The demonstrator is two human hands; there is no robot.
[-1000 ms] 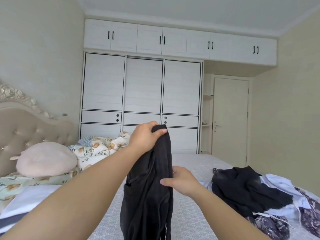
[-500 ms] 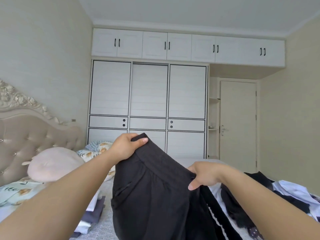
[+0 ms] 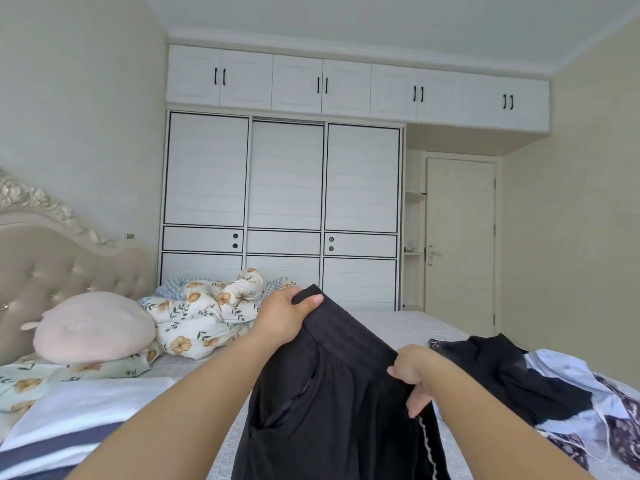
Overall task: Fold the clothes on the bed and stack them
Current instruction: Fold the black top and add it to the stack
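Observation:
I hold up a pair of black trousers (image 3: 332, 403) over the bed (image 3: 398, 327), its waistband stretched between my hands. My left hand (image 3: 284, 317) grips the upper left end of the waistband, thumb on top. My right hand (image 3: 412, 372) pinches the lower right end, fingers curled into the cloth. A side pocket shows on the left of the fabric and a white stripe runs down its right edge. A heap of unfolded clothes lies at the right: a black garment (image 3: 512, 375), a white one (image 3: 568, 372) and a dark patterned one (image 3: 623, 427).
A folded white and navy piece (image 3: 69, 420) lies at the lower left. A pink cushion (image 3: 93, 327) and a floral quilt (image 3: 201, 317) sit by the padded headboard (image 3: 52, 268). White wardrobes (image 3: 284, 209) and a shut door (image 3: 460, 244) stand behind the bed.
My hands have drawn apart, spreading the trousers' waistband from a bunched hanging fold into a wide stretch. The view has shifted slightly, and the right hand has dropped lower.

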